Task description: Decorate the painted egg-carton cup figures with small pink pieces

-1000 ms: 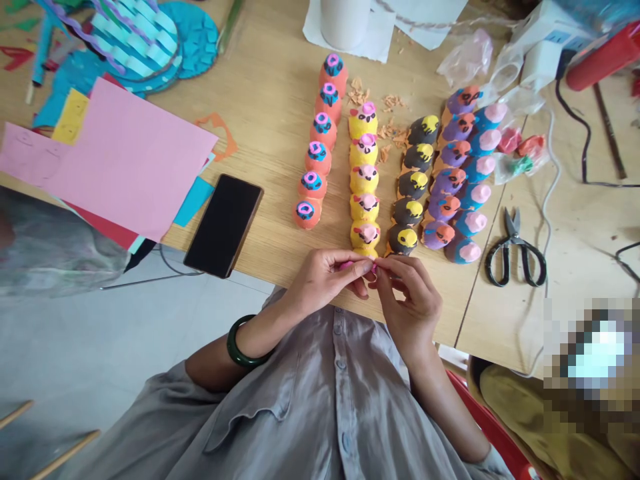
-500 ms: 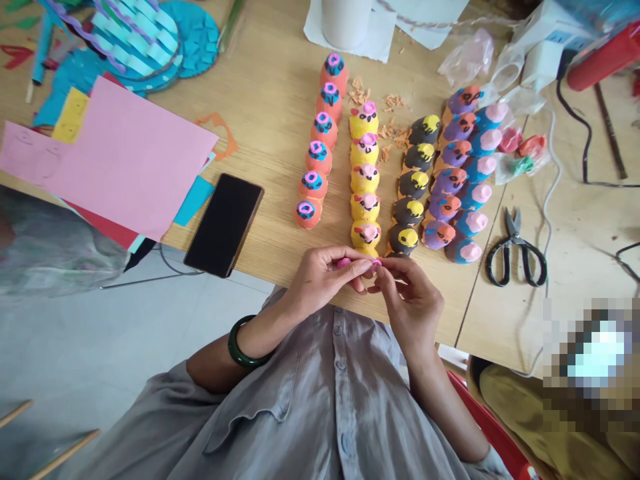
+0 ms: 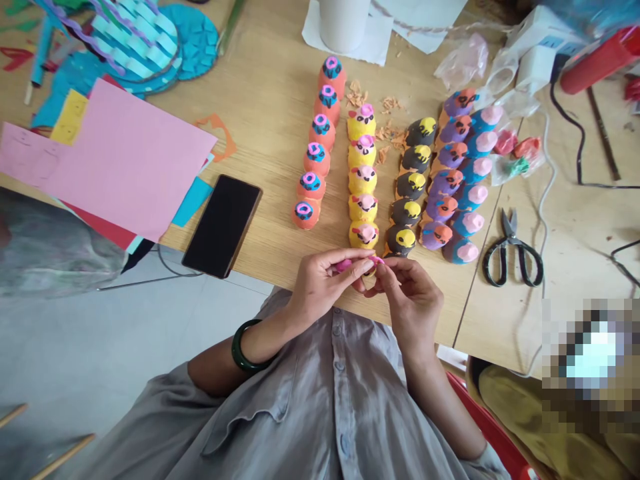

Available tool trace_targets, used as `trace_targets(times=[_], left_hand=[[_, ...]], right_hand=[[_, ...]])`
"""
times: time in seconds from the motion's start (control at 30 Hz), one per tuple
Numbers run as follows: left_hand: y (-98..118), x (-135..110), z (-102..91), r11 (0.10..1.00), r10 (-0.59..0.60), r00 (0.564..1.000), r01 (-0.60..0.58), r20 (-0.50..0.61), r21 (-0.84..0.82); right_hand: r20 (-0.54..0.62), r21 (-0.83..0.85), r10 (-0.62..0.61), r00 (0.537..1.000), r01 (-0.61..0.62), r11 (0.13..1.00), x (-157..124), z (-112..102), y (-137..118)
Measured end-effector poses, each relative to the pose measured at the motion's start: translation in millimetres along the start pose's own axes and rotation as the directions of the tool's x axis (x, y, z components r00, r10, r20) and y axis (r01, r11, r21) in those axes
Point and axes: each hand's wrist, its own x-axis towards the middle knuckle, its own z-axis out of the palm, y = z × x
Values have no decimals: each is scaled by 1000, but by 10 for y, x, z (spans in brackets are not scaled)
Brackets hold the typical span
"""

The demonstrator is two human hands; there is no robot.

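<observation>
My left hand (image 3: pixel 320 283) pinches soft pink modelling clay (image 3: pixel 375 260) between thumb and forefinger, and a bit more pink clay shows in its curled fingers. The fingertips of my right hand (image 3: pixel 416 300) meet it from the other side and close on the same clay. Both hands are at the table's front edge, over the near end of a row of yellow domes (image 3: pixel 364 208) like a painted egg-carton strip. These domes carry pink clay snouts and dark marks. The nearest dome is mostly hidden by my fingers.
Orange domes (image 3: pixel 320 160) stand left, with black (image 3: pixel 407 212), purple (image 3: pixel 437 207) and blue domes (image 3: pixel 457 250) right. Scissors (image 3: pixel 511 243) lie farther right. A phone (image 3: pixel 223 225) and pink paper (image 3: pixel 135 163) lie left. A white cup (image 3: pixel 344 23) stands behind; a person (image 3: pixel 520 403) sits right.
The pink clay between my fingertips has shifted slightly, and my right fingers have adjusted their pinch. Both hands stay almost in place; the whole view has moved a little.
</observation>
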Motion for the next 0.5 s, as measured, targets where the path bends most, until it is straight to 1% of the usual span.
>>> trace_targets(times=[0.1,0.2,0.3,0.4,0.5], left_hand=[[1,11,13,998,33,999,-34,7,52],[27,26,19,994,38,999,-39,13,98],[43,26,27,991,40,999,-43,21,126],[39,13,39,997,1,1000,-3,24,80],[42,3,46,998,-62,998,62,22,20]], right_hand=[[34,16,6,999,-7,1000,-7,-14,14],[66,23,18,998,-20,1000,-9,-18,9],[54,-5,22,998,-22,1000,-3,-13,-7],[13,0,31,999,-31,1000,7,-11,-20],[4,73,64,998,-64,995,20,-21,-19]])
